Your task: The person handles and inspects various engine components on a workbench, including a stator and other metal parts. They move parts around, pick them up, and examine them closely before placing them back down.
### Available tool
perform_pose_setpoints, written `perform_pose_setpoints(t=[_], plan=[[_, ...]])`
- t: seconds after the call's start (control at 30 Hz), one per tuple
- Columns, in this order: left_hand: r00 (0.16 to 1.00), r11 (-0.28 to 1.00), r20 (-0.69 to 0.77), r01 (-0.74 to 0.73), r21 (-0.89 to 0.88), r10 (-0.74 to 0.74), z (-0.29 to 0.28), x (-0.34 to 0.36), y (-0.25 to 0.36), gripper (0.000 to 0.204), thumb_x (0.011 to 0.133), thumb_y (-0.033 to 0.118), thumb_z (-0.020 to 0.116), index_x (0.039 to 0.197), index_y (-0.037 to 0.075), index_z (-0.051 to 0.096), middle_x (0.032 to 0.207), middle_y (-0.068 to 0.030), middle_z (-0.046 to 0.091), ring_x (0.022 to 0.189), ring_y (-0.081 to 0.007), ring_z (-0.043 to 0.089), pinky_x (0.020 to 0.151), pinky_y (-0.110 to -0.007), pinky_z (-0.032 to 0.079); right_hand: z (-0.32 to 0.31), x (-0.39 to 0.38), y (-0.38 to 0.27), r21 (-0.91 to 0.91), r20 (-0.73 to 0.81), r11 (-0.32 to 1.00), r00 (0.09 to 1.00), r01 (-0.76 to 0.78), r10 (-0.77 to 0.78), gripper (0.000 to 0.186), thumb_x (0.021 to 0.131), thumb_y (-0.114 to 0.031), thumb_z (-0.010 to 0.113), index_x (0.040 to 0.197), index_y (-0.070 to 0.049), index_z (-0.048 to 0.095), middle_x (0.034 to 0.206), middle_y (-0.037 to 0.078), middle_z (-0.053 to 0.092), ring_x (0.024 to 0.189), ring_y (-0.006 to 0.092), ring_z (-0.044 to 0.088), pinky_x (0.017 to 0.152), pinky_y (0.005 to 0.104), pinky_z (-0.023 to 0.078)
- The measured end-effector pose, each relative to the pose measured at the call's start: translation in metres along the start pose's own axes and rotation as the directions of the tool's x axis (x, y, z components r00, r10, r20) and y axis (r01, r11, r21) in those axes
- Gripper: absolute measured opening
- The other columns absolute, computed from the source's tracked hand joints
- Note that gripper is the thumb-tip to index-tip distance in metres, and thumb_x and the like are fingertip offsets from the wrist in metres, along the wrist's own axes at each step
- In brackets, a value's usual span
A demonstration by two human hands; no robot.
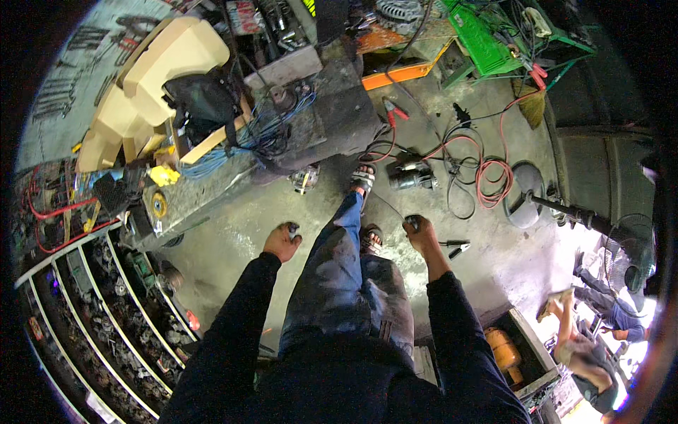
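Off the desk edge [224, 189], my left grip [282, 243] narrows on a dark piece [292, 228], my right grip [422, 234] on a dark lump [410, 222], both probably light, stiff, best pinched sideways

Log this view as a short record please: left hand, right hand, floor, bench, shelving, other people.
Left hand: pinches a small dark item, kind unclear
Right hand: grips a dark grey item; thin wire seems to lead to it
Floor: black cylindrical part, red-handled clamp, black clamp, coiled red cable
Bench: black bag, blue cables, tan cardboard
Shelving: lower left, holding assorted parts
Other people: apparently two, lower right
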State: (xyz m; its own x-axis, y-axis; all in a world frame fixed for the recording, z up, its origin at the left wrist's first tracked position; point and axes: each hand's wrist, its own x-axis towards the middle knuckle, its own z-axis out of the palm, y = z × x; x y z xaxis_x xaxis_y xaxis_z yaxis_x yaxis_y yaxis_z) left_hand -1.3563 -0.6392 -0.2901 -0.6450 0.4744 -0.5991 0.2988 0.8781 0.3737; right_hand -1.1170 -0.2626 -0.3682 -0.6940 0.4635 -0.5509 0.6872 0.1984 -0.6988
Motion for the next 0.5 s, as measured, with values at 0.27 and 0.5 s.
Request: perform_pose_setpoints(t=[0.27,0.5], plan=[[0.884,0.916,0.271,0.401,-0.023,-0.380,0.098,-0.091,-0.144,0.039,0.091,0.031,0.071,0.115,0.002,0.067,0.108,-0.0155,0.074,0.107,-0.0311,0.069,0.098,-0.039,0.052,0.060,-0.114,0.075,0.086,0.260,0.804,0.793,-0.588,0.551,0.023,0.091,-0.023,0.077,0.102,-0.003,0.074,0.084,0.006,0.074,0.073,0.0161,0.063,0.065,0.0365,0.052],[0.843,0.603,0.199,0.504,-0.619,-0.500,0.132,-0.028,-0.213,0.036,0.089,0.024,0.074,0.112,-0.001,0.065,0.097,-0.0105,0.073,0.092,-0.0235,0.069,0.089,-0.035,0.054,0.158,-0.042,0.076,-0.096,0.300,0.904,0.854,-0.416,0.424,0.030,0.092,-0.029,0.075,0.104,-0.002,0.073,0.095,0.015,0.076,0.087,0.0323,0.071,0.075,0.0414,0.055]])
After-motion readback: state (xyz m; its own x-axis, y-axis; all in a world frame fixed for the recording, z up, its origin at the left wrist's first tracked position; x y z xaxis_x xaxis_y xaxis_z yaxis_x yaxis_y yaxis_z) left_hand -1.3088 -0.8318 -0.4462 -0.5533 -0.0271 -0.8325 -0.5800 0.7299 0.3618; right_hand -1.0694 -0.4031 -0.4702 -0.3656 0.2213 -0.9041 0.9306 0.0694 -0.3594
